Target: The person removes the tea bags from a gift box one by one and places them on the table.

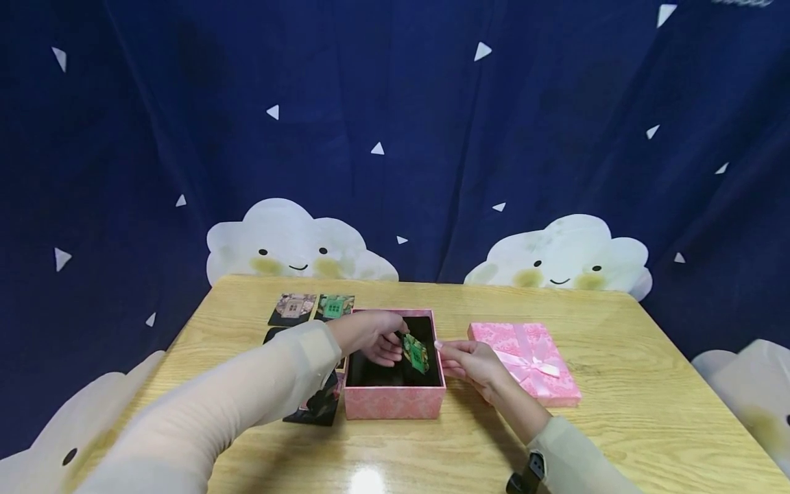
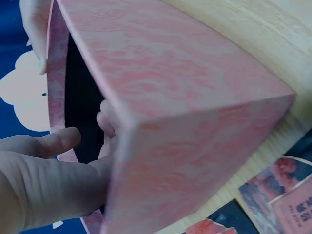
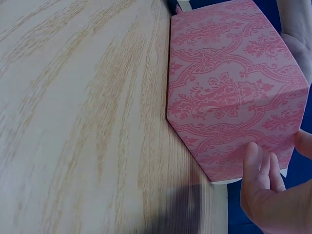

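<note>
An uncovered pink patterned box [image 1: 393,403] with a black inside stands on the table. My left hand [image 1: 379,336] reaches down into it over the left side, fingers curled. At its fingertips a small flat packet with a green and gold print [image 1: 415,353] tilts inside the box, pinched near its dark upper corner; the exact grip is partly hidden. In the left wrist view the box wall [image 2: 170,161] covers some fingers, and the packet is out of sight. My right hand [image 1: 469,360] holds the box's right rim, thumb at the edge, fingers [image 3: 252,161] along the outer wall.
Left of the box lie several flat printed packets, among them a brownish one [image 1: 294,307], a green one [image 1: 335,306] and a black one [image 1: 321,405]. To the right sits a pink lid with a ribbon bow [image 1: 524,360]. A dark blue curtain [image 1: 395,137] hangs behind the wooden table [image 1: 629,384].
</note>
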Available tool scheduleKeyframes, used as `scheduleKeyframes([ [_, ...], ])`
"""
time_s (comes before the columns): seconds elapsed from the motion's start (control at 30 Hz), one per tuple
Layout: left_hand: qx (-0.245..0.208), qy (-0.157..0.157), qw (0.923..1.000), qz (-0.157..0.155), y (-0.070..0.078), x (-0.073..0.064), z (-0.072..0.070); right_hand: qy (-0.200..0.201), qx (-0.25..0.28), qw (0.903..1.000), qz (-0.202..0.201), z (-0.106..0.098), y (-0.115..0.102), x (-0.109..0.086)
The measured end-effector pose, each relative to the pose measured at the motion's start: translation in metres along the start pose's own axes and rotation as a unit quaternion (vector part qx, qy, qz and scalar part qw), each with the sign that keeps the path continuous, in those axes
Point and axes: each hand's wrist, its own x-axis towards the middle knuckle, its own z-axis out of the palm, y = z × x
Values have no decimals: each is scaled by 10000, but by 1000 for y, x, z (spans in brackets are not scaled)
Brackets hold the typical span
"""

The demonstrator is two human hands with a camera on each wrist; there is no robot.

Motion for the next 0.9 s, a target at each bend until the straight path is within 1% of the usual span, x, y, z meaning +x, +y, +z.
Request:
scheduleKeyframes([
  [0.07,77,-53,9999,81,2,4,2,-5,-7,10000,8,0,1,0],
  [0.13,142,-67,9998,143,5,11,4,-14,-5,10000,1,0,2,0],
  [0.23,234,-11,9995,196,9,16,8,-45,4,10000,-31,-1,3,1],
  [0.33,371,-66,9989,278,13,8,10,-64,-5,10000,-67,-1,2,1],
  [0.47,664,-212,9967,425,16,5,15,-103,28,9999,-88,-2,1,1],
  [0.57,836,-301,9947,522,17,8,19,-147,40,9998,-103,-2,1,1],
  [0.67,896,-402,9936,565,19,6,22,-186,58,9997,-117,-2,2,1],
  [0.77,877,-449,9934,590,18,5,26,-205,50,9997,-107,-1,3,2],
  [0.8,900,-461,9931,587,17,6,27,-203,57,9997,-100,-1,3,2],
  [0.87,975,-505,9924,558,15,16,30,-196,61,9997,-90,0,3,1],
  [0.9,1063,-436,9916,594,13,20,32,-201,62,9997,-91,0,3,1],
])
